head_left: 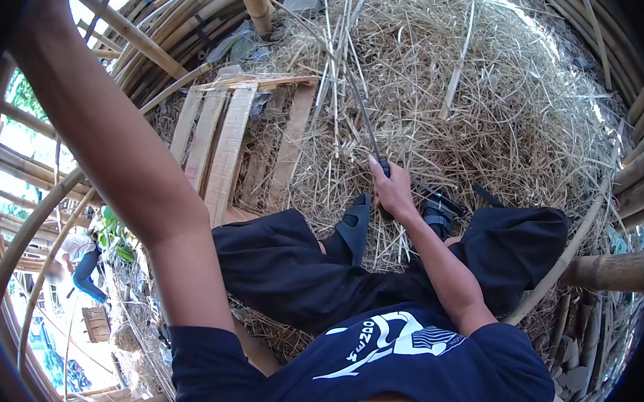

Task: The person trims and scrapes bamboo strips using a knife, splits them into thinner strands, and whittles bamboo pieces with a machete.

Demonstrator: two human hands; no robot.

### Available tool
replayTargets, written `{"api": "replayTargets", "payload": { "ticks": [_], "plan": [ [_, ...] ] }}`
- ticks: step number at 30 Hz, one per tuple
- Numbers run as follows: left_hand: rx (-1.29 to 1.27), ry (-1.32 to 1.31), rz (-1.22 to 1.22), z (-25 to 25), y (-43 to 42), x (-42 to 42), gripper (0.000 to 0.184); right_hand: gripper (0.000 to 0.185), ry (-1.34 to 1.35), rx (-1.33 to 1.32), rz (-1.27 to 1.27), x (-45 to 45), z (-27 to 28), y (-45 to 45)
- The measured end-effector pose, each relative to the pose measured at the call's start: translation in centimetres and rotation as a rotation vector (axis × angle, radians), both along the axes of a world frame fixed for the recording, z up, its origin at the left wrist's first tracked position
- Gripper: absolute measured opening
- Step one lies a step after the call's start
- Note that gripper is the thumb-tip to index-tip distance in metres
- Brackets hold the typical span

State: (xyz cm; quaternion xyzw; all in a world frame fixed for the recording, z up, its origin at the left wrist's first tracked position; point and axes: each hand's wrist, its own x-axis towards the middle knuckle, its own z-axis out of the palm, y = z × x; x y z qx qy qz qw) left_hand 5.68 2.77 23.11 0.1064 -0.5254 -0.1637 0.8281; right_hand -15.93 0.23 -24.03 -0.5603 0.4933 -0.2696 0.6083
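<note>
My right hand [394, 190] is closed around the black handle of a long, thin-bladed knife [363, 110], low in front of me between my feet. Its dark blade points away and slightly left, seen nearly edge-on. Near its far end runs a thin curved strip [297, 17]; I cannot tell whether they touch. My left arm [123, 150] reaches up to the top left, and the hand itself lies beyond the frame. Dry straw [493, 109] covers the ground around the knife, with several pale loose strips [334, 75] just beyond my right hand.
A slatted wooden pallet [231, 144] lies on the straw to the left. Bamboo poles [135, 35] form walls around me, with a thick bamboo pole [614, 273] at right. My sandalled foot [353, 231] is beside the right hand. Another person [82, 263] is outside at far left.
</note>
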Motion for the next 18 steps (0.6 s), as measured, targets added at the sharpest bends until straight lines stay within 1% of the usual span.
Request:
{"api": "replayTargets", "payload": {
  "ticks": [2,3,5,7,8,9,10,12,13,14,15,16,18],
  "plan": [
    [0.143,0.014,-0.086,0.6,0.3,0.6,0.038,0.043,-0.067,-0.018,0.017,0.3,1.5,0.2],
    [0.132,0.012,-0.065,0.4,0.3,0.3,0.039,0.041,-0.106,-0.057,0.023,0.4,1.8,0.2],
    [0.121,0.047,-0.044,0.1,0.4,-1.1,0.04,0.038,-0.156,-0.097,0.052,0.2,4.3,0.5],
    [0.114,0.085,-0.028,0.2,0.5,-1.3,0.04,0.037,-0.193,-0.155,0.068,0.3,5.0,0.6],
    [0.127,0.055,-0.079,0.2,0.5,-1.2,0.042,0.036,-0.23,-0.209,0.084,0.3,5.4,0.7],
    [0.139,0.024,-0.13,0.3,0.4,-1.1,0.043,0.034,-0.257,-0.185,0.096,0.1,7.2,1.2],
    [0.133,0.021,-0.131,0.1,0.2,-1.3,0.043,0.034,-0.258,-0.191,0.096,-0.3,8.9,1.6],
    [-0.067,0.059,-0.15,-0.4,-0.3,-1.7,0.026,0.034,-0.335,-0.115,0.154,-0.8,11.0,2.3],
    [-0.072,0.057,-0.152,-0.3,-0.1,-1.7,0.026,0.028,-0.381,-0.214,0.157,-0.7,10.3,2.4],
    [-0.036,-0.059,-0.055,-0.2,0.2,-1.7,0.026,0.028,-0.381,-0.218,0.156,-0.9,10.6,2.5],
    [0.002,-0.172,0.042,-0.2,0.5,-1.6,0.027,0.026,-0.413,-0.277,0.187,-1.2,11.0,2.8],
    [0.001,-0.172,0.041,0.2,0.3,-1.3,0.027,0.024,-0.446,-0.336,0.217,-1.4,11.3,3.0],
    [0.073,-0.291,0.189,0.9,-0.2,-1.0,0.027,0.022,-0.445,-0.378,0.229,-2.1,11.6,3.4]
  ]
}}
